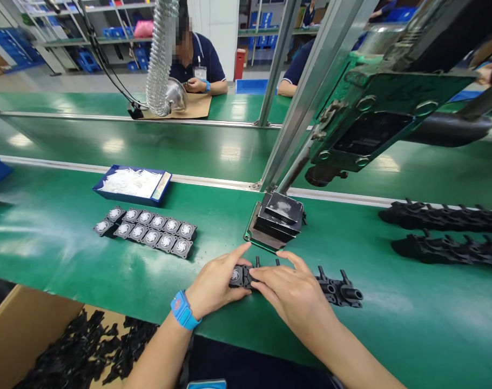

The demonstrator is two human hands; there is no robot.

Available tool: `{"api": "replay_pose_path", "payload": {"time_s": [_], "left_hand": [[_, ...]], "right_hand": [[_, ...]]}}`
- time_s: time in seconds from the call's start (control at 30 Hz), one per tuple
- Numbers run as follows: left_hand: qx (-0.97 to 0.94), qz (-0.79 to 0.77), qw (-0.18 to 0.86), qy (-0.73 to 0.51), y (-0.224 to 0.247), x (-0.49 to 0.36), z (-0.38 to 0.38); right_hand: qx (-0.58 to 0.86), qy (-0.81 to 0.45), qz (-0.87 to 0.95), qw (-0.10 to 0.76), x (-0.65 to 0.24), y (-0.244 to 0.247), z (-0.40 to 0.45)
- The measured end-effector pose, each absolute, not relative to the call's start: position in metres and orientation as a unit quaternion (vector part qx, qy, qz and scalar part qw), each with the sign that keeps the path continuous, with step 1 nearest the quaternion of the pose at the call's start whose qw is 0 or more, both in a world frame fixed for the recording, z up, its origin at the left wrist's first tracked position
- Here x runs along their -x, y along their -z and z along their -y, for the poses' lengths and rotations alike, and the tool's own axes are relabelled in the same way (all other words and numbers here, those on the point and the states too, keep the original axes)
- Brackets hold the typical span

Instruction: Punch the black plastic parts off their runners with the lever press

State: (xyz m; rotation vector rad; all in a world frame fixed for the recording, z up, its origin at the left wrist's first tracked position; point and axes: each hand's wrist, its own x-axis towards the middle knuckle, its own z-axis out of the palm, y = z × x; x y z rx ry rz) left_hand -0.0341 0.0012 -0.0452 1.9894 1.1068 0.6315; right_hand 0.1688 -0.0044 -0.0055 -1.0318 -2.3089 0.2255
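On the green table my left hand (217, 281), with a blue band at the wrist, grips a small square black part (236, 276) with a white swirl on its face. My right hand (292, 286) has its fingers closed on the black part's right side, where a black piece with short pegs begins. To the right of my right hand more black pieces with upright pegs and a round tube end (345, 292) lie in a row. Several square parts with white swirls (152, 236) form two rows at the left. Both thumbs and fingertips meet around the held part.
A black block on a metal plate (280, 216) stands just beyond my hands, below a green machine arm (363, 124). A blue tray (148, 201) holds white material. Black part rows (452, 251) lie far right. A box of black parts (11, 329) is lower left. A person sits opposite.
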Motion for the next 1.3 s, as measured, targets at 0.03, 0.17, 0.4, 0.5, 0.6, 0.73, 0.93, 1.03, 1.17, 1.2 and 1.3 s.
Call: {"api": "replay_pose_path", "payload": {"time_s": [0.03,0.17,0.4,0.5,0.6,0.73,0.93,1.03,1.17,1.2,1.3], "left_hand": [[-0.777,-0.435,0.385,-0.245,0.045,0.034,-0.001],[-0.774,-0.441,0.384,-0.242,0.044,0.032,0.0],[-0.774,-0.452,0.379,-0.232,0.043,0.033,0.0],[-0.775,-0.447,0.378,-0.237,0.038,0.034,-0.001],[-0.784,-0.433,0.373,-0.241,0.035,0.034,-0.002],[-0.796,-0.442,0.353,-0.215,0.035,0.033,-0.002],[-0.81,-0.449,0.307,-0.219,0.036,0.03,0.002],[-0.808,-0.455,0.288,-0.237,0.034,0.034,0.007],[-0.796,-0.475,0.281,-0.251,0.034,0.047,0.017],[-0.793,-0.477,0.285,-0.249,0.034,0.051,0.019],[-0.788,-0.483,0.298,-0.238,0.038,0.058,0.022]], "right_hand": [[0.388,-0.085,0.869,0.296,-0.169,0.006,0.005],[0.387,-0.069,0.87,0.298,-0.17,0.006,0.006],[0.374,-0.049,0.88,0.289,-0.171,0.013,0.0],[0.37,-0.055,0.887,0.271,-0.167,0.021,0.0],[0.377,-0.079,0.881,0.274,-0.169,0.016,0.003],[0.398,-0.127,0.86,0.294,-0.205,-0.017,-0.01],[0.541,-0.081,0.808,0.22,-0.274,-0.015,-0.099],[0.531,-0.099,0.819,0.193,-0.279,0.018,-0.136],[0.566,-0.107,0.789,0.213,-0.291,0.052,-0.144],[0.583,-0.105,0.773,0.226,-0.299,0.057,-0.139],[0.628,-0.095,0.728,0.258,-0.327,0.069,-0.118]]}}
